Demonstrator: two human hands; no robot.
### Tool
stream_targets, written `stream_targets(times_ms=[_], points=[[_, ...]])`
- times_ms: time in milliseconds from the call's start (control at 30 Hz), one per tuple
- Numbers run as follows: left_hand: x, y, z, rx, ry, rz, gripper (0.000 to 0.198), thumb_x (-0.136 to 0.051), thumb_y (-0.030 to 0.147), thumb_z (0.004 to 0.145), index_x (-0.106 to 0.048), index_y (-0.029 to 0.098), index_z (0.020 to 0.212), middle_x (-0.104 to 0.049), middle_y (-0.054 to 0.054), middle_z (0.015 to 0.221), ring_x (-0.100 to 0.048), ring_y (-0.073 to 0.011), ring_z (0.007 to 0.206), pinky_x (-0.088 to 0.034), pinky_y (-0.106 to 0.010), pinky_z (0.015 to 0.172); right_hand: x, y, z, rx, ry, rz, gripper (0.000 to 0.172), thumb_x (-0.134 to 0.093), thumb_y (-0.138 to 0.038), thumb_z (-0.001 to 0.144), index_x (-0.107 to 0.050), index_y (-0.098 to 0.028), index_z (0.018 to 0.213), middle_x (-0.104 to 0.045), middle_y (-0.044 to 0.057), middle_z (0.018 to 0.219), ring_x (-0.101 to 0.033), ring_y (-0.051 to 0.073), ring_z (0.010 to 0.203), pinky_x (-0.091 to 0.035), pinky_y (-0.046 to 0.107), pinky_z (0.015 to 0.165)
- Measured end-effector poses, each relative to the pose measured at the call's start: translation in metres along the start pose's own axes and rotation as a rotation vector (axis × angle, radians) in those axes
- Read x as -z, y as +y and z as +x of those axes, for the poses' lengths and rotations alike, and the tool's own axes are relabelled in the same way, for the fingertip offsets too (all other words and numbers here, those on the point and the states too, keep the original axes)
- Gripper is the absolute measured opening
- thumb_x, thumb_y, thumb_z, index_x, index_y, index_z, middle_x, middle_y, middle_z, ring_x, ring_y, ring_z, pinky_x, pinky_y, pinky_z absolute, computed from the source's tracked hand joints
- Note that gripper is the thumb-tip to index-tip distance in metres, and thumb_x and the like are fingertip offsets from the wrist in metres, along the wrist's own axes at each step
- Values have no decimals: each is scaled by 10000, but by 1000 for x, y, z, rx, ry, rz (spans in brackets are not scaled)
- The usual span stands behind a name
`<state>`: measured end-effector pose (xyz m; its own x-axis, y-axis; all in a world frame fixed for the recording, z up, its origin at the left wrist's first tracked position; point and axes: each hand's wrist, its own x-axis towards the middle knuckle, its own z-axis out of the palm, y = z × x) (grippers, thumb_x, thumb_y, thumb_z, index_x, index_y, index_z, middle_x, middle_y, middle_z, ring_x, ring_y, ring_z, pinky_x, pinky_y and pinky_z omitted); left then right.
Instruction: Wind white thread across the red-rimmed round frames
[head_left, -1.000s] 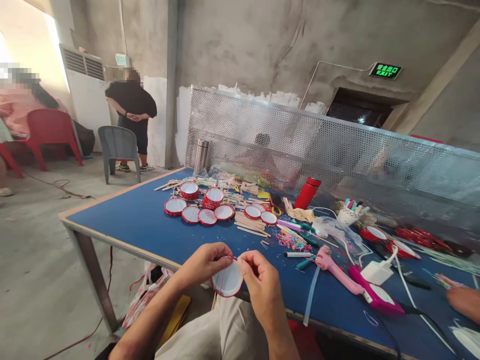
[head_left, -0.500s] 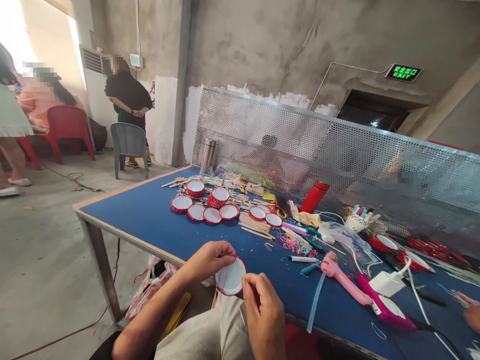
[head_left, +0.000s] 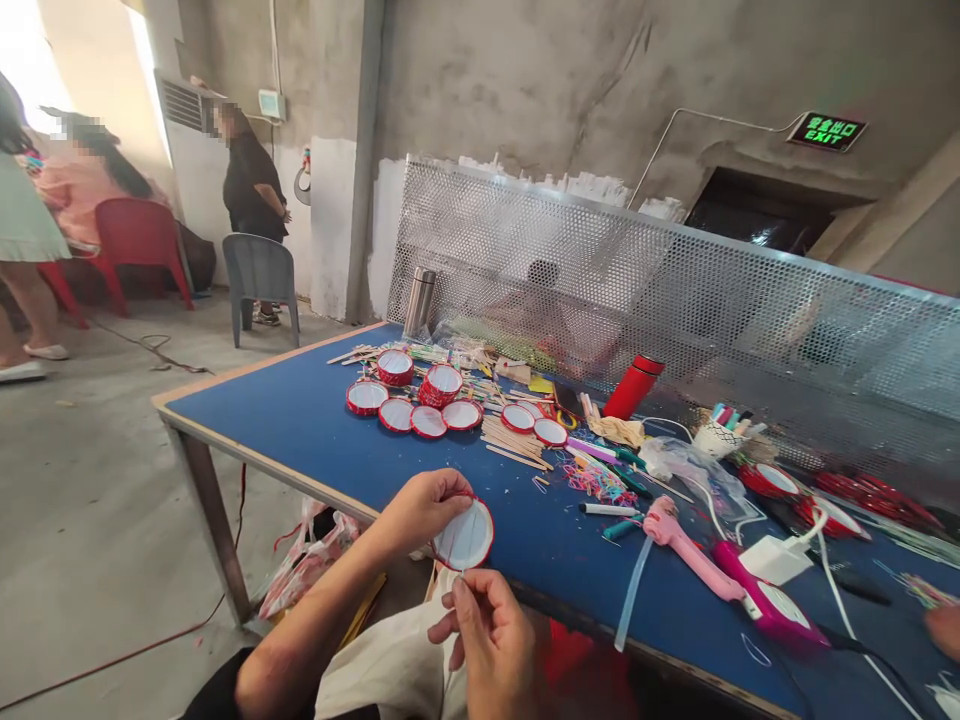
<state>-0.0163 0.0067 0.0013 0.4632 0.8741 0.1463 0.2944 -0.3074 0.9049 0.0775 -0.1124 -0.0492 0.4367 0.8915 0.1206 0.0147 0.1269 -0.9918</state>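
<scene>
My left hand is closed on a small round drum-like disc with a white face and a red rim. Thumb and fingers pinch it at its upper left edge, above my lap. Just under the disc's lower edge, my right hand is closed in a pinch between thumb and forefinger. A thin string, hard to make out, seems to run from the disc's face down to those fingertips. More red-rimmed discs lie on the blue table beyond my hands, some of them stacked.
Wooden sticks, tangled coloured strings, a pink glue gun and a magenta power strip with cables lie rightward. A red flask and steel flask stand near the perforated metal screen. Another person's hand shows at right.
My right hand has moved from the disc's right edge to below it, down and left. The disc has risen slightly and tilted. A standing person in the background has turned.
</scene>
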Motion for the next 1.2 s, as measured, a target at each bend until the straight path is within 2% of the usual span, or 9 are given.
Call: stream_targets(times_ms=[133,267,400,533,700,900,1000,1067,1200], points=[[0,3,-1,-4,7,-2,164,-515,285,748,-620,159,753,-528,40,600,-431,-110,548,-321,-189,473,-1,0,-1,-5,2,46,398,-592,-561,761,-608,-164,742,-644,36,657,-616,129,476,-414,172,353],[0,5,-3,-8,15,-8,150,-510,275,748,-610,162,746,-534,40,607,-438,-111,555,-331,-192,488,-2,1,-1,2,5,50,375,-611,-537,752,-635,-163,736,-651,40,660,-612,130,485,-446,183,380],[-2,2,-3,-35,23,-4,146,-502,254,742,-610,158,759,-563,28,639,-462,-122,599,-350,-205,533,-4,3,-2,60,-22,-98,302,-603,-467,770,-676,-177,730,-632,20,581,-555,115,435,-464,197,404],[-2,0,-3,-47,33,-14,145,-501,261,745,-608,164,761,-565,28,647,-469,-126,610,-353,-209,543,-3,4,-3,133,-20,-200,245,-580,-407,792,-695,-193,760,-652,30,609,-575,125,467,-466,196,432],[-1,3,-4,-55,13,-34,141,-494,264,749,-594,166,756,-543,32,646,-455,-119,603,-351,-200,532,0,4,-2,26,3,-69,319,-582,-475,788,-685,-173,806,-678,46,662,-583,126,489,-494,203,461],[-1,8,-6,-26,31,-35,159,-489,286,745,-594,167,755,-545,31,651,-469,-124,616,-363,-201,537,2,6,-5,38,42,29,374,-607,-490,776,-697,-146,892,-720,88,841,-607,124,516,-512,214,478],[-2,7,-6,-27,36,-38,161,-489,288,743,-594,166,757,-550,31,653,-472,-123,617,-364,-201,538,3,11,-8,19,33,55,376,-615,-475,784,-711,-142,929,-724,70,715,-596,115,458,-516,204,477],[-3,5,-5,-34,39,-40,164,-488,286,746,-597,165,765,-550,33,649,-470,-121,610,-362,-200,536,3,15,-11,-4,46,133,363,-657,-460,758,-718,-151,940,-728,66,697,-598,112,434,-519,199,457],[-3,1,-4,-54,47,-41,160,-491,277,751,-605,165,763,-554,35,642,-467,-116,598,-361,-194,526,4,21,-14,-160,73,430,325,-785,-422,622,-731,-184,836,-730,90,946,-667,154,496,-462,169,316]])
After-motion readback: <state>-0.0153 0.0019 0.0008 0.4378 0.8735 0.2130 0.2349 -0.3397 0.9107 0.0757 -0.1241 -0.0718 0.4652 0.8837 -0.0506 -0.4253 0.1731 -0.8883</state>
